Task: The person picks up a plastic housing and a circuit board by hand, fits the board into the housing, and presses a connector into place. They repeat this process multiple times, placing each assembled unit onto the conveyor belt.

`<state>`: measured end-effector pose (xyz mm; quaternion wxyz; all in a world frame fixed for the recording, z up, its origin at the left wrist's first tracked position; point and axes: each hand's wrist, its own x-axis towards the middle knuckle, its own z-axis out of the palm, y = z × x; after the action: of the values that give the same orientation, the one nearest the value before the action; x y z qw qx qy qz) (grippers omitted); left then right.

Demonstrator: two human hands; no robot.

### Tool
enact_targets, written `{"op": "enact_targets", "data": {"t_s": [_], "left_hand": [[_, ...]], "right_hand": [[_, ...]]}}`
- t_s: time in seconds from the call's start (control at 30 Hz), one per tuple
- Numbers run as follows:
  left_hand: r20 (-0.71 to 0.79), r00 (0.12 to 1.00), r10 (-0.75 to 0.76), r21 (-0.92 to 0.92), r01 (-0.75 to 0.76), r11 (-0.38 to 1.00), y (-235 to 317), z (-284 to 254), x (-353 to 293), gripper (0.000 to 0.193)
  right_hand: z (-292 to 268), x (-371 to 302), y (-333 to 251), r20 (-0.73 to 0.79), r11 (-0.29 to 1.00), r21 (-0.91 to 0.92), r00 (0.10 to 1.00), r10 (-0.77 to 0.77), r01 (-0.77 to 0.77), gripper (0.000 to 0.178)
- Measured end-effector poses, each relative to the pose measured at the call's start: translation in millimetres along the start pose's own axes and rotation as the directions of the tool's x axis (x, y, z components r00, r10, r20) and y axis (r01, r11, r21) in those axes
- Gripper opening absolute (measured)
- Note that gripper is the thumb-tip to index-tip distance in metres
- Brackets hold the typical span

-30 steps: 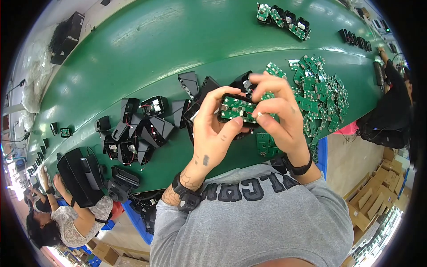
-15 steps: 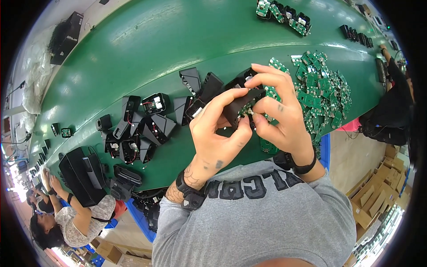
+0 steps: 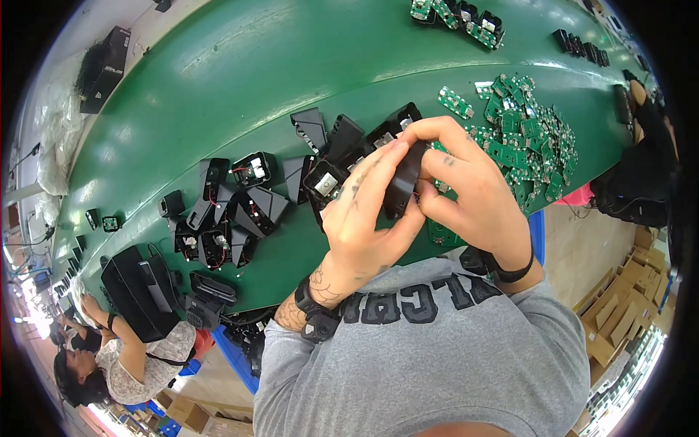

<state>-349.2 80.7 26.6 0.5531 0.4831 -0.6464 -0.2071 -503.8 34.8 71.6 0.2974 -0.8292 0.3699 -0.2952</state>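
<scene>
Between my two hands is a black plastic housing (image 3: 403,186), raised above the green table. My left hand (image 3: 360,211) grips it from the left, fingers along its top and thumb at its lower edge. Around its right side my right hand (image 3: 470,175) is closed, fingertips pressed on it. The housing's smooth outer side faces up, so its inside is hidden. Just beyond my left fingers lie open black housings (image 3: 320,182) with metal parts in them. A heap of green circuit boards (image 3: 520,138) spreads to the right of my right hand.
More black housings (image 3: 251,211) with thin red wires lie left of my hands. A large black case (image 3: 135,291) stands farther left, near a co-worker (image 3: 120,360). At the far side sits a row of housings with boards (image 3: 466,22). Blue bins (image 3: 237,353) are below the table edge.
The housing has turned in my hands: the green board and wires visible inside it before are hidden now. Both hands have shifted slightly toward me and to the right.
</scene>
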Motion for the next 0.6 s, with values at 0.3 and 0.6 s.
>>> {"op": "enact_targets", "data": {"t_s": [0.3, 0.6], "left_hand": [[0.038, 0.977, -0.212, -0.207, 0.215, 0.954, 5.1, 3.3, -3.4, 0.052], [0.041, 0.952, -0.302, -0.262, 0.302, 0.917, 1.5, 2.8, -6.5, 0.056]], "right_hand": [[4.2, -3.5, 7.3, -0.080, 0.987, 0.153, 0.996, 0.051, -0.039, 0.013], [-7.1, -7.5, 2.5, -0.025, 0.987, 0.140, 0.996, 0.082, -0.078, 0.008]]}}
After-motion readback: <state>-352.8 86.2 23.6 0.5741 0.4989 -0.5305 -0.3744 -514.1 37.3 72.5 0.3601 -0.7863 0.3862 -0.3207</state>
